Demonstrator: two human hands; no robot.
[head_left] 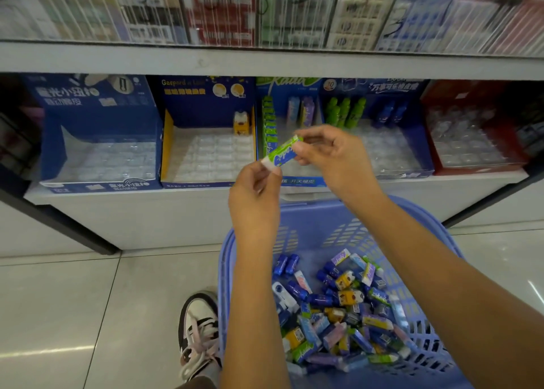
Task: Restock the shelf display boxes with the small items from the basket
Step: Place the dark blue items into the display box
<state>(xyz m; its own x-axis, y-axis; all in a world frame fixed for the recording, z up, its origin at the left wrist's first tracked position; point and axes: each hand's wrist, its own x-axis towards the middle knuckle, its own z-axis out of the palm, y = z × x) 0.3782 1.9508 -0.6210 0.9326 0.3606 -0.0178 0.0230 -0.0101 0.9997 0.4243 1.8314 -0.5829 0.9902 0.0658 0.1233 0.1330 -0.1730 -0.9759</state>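
The shelf board (265,61) overhangs the display boxes (100,123), so entry is from the front over their low lips; the two left trays lie open but for a yellow item (241,122) at one back corner. The left hand (254,200) and right hand (332,159), pinching a green eraser (282,153), hang before the middle box (303,181), whose left wall a green row (269,123) lines. The basket (225,270) is open-topped, its heap of items (338,315) crowding the near right.

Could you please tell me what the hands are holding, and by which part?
A green eraser: left hand pinches its lower white end, right hand its upper end.
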